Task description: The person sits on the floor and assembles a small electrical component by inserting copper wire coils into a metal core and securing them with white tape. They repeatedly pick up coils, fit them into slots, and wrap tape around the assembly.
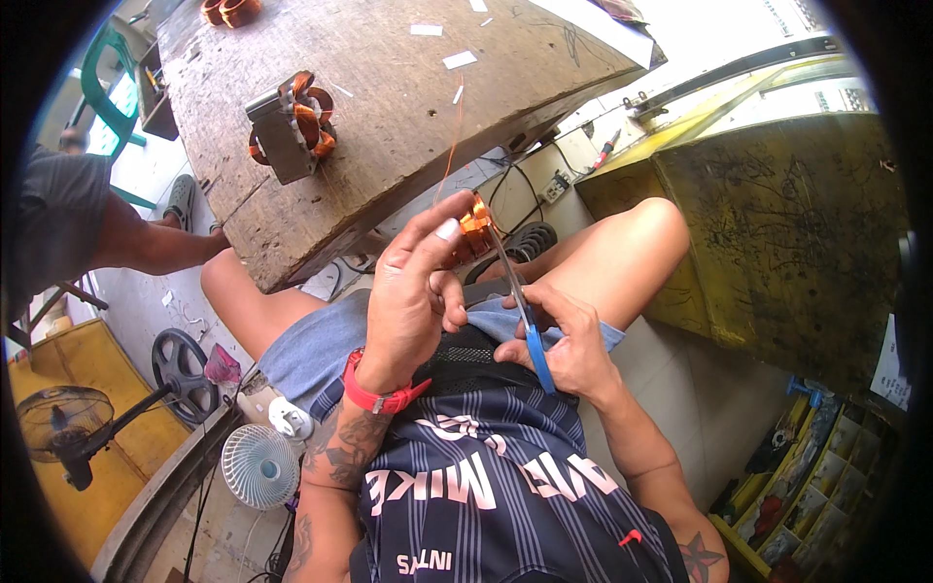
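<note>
My left hand, a red watch on its wrist, grips a copper wire coil between thumb and fingers, above my lap. A thin copper wire runs from near the coil up to the table's edge. My right hand is closed round the blue handles of a pair of scissors. Their long metal blades point up and reach the right side of the coil; whether they are touching it I cannot tell. A motor core with copper windings stands on the worn wooden table.
More copper coils and several white paper slips lie on the table. To the right stands a scratched yellow metal panel, with a yellow parts organizer below. Two fans are at lower left. Another person's leg is at left.
</note>
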Tool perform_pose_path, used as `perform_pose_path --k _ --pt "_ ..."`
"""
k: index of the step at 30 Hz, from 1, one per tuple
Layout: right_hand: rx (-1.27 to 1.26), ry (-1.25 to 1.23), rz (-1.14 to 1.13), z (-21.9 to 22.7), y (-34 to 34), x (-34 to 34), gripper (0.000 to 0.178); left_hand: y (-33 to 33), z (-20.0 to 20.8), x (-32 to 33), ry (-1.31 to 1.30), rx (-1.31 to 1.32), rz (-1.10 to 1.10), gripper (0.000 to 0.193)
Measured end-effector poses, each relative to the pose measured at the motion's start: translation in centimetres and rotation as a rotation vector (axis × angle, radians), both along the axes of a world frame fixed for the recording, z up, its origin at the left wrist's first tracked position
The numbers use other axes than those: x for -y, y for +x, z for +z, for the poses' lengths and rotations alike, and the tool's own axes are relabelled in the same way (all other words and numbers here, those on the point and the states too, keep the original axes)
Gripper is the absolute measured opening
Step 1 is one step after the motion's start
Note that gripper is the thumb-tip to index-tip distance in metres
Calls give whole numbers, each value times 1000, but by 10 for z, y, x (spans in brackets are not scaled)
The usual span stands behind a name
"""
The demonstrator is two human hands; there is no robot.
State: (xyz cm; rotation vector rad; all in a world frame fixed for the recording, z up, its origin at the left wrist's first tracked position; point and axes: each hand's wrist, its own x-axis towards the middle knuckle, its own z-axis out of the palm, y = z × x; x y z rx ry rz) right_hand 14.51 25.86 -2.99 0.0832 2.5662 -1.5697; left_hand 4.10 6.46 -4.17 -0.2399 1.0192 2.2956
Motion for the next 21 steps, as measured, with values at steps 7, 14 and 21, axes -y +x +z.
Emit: perform_pose_path --k 7,14,21 --pt "-36 70 54 1 3 5 63 -2 1 3 46 8 32 40" --pt "-107 86 60 -6 -1 4 61 0 -1 4 60 13 32 33" --pt "-78 65 29 -7 -2 4 58 1 2 3 7 -26 -40 39"
